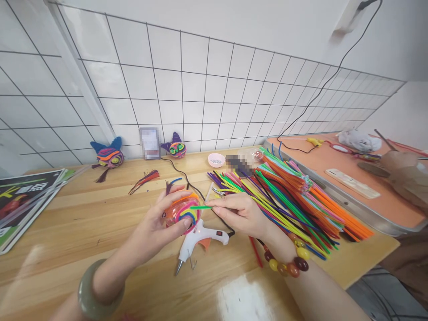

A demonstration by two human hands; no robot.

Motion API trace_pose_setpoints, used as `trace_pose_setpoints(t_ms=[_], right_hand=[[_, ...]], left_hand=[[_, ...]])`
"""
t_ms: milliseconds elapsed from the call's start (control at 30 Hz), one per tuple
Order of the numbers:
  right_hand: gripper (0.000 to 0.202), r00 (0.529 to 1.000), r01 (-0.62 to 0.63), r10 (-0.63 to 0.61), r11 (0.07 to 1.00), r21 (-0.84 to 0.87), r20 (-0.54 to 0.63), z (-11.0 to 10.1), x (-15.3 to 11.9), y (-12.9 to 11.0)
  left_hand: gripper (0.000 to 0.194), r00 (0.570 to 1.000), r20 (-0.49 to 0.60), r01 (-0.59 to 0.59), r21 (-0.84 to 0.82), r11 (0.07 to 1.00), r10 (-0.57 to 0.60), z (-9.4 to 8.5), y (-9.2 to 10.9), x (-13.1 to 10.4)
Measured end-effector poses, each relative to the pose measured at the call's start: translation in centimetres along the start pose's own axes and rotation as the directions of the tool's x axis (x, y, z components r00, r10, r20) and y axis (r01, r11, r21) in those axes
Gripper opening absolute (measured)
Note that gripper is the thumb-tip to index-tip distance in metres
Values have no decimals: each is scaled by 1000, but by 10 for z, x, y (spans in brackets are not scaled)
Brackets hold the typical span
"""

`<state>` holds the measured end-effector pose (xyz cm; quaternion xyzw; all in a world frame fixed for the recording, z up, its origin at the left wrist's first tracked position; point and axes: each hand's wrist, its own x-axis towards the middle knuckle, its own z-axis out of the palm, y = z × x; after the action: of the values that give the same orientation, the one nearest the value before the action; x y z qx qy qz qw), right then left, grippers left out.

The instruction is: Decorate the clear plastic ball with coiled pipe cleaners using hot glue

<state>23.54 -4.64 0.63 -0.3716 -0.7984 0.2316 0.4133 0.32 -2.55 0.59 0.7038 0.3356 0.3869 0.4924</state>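
Left hand: left hand [157, 227] cups a round striped ornament [182, 213] above the wooden table [83, 232], fingers closed around it.
Right hand: right hand [239, 213] pinches a green pipe cleaner [200, 207], its tip touching the ornament's right edge.
Below: white glue gun [200, 243] lies under both hands.
Right side: pile of pipe cleaners [294, 196] just beside the right hand.

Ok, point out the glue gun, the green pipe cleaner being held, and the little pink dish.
glue gun [200, 238], head view, on its white body.
green pipe cleaner [200, 207], head view, on the middle of the strand.
pink dish [216, 159], head view, on its rim.
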Motion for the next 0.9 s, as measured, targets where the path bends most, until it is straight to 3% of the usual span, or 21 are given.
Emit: trace_pose_setpoints(t_ms=[333,533,900], right_hand=[[26,1000,15,-16,999,-35,-22,2,-1,2],[26,998,-64,64,997,-34,-8,1,0,-1],[18,990,-127,120,987,-98,-75,8,-3,-13]], left_hand=[[25,999,35,-22,50,998,20,1,6,-1],[21,998,7,-58,47,997,58,4,6,-2],[24,974,54,-227,305,925,221,3,-3,-4]])
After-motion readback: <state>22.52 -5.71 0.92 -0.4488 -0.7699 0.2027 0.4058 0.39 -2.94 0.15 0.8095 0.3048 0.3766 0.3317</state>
